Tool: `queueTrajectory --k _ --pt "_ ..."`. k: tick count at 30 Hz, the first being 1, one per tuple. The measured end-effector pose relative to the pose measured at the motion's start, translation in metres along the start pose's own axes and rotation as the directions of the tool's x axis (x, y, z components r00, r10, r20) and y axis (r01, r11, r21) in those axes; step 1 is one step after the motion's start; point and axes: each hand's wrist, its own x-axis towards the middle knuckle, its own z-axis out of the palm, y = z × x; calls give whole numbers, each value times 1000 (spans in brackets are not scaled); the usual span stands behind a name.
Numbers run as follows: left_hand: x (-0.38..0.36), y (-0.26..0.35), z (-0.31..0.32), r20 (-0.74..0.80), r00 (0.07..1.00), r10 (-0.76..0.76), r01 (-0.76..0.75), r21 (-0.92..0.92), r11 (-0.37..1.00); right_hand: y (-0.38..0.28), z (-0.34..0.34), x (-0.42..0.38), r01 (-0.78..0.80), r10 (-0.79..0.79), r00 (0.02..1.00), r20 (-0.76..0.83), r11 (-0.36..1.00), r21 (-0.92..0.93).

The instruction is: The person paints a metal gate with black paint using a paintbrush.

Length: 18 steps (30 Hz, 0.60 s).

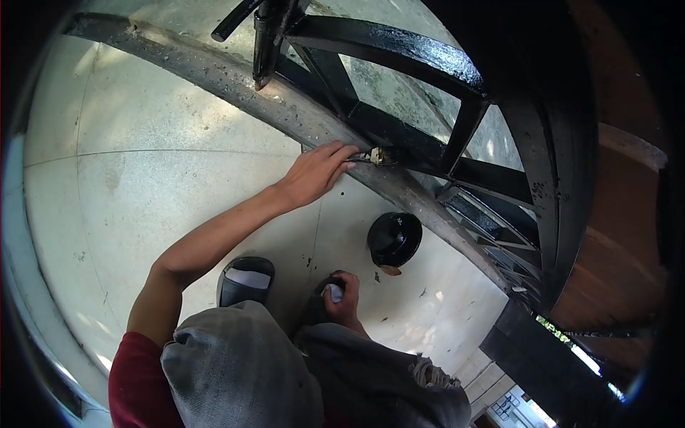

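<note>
My left hand (319,171) grips a paintbrush (365,156) by its handle. The paint-stained bristles (385,156) meet the lower rail of a black metal gate (410,146), which looks wet and glossy in places. Down by my right foot, my right hand (344,299) is closed with its fingers curled, next to a pale patch that may be a sock or a cloth; what it grips is not clear. A round black paint container (394,239) stands on the floor between my right hand and the gate, with dark contents.
Pale floor tiles (143,192) carry dark paint drips. A raised concrete strip (207,75) runs under the gate. My left foot wears a dark slide sandal (246,280). A brown leaf (390,270) lies beside the container. A brown panel (614,235) is at the right.
</note>
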Motion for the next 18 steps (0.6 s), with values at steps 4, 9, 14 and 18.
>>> queueTrajectory --k 4,9,14,18 --pt "19 3 1 32 998 60 -55 -130 990 -3 -1 3 7 -7 1000 -6 1000 -14" --pt "25 -19 -8 67 994 89 -96 97 991 -6 -2 3 0 0 1000 2 1000 -20" --pt "27 -2 -10 59 998 14 1 -249 969 1 1 0 17 -17 1000 0 1000 -18" --pt "19 7 1 97 995 19 -1 -178 984 0 -1 1 6 -6 1000 6 1000 -4"
